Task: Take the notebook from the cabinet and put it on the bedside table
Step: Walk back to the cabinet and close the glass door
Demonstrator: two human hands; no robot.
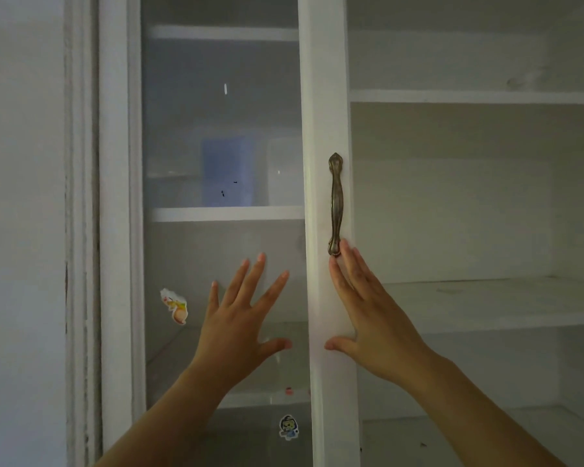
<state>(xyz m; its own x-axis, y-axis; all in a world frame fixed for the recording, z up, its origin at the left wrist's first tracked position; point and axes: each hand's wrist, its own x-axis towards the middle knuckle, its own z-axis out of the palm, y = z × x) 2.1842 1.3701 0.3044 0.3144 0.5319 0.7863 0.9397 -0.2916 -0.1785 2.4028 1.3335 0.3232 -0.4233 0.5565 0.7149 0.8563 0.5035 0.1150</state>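
A white cabinet fills the view. Its glass door (327, 96) covers the left half, with a bronze handle (335, 203) on its right stile. Behind the glass a blue notebook (226, 173) stands upright on a shelf (226, 214). My left hand (240, 318) is spread flat in front of the glass, below that shelf, holding nothing. My right hand (368, 315) lies flat on the door's stile, fingertips just touching the handle's lower end, thumb at the stile's left edge. The right half of the cabinet stands uncovered.
A pale translucent container (284, 173) stands beside the notebook behind the glass. Stickers (174, 306) are stuck on the glass. Bare white shelves (486, 298) show on the right. A white wall (21, 230) borders the cabinet at left.
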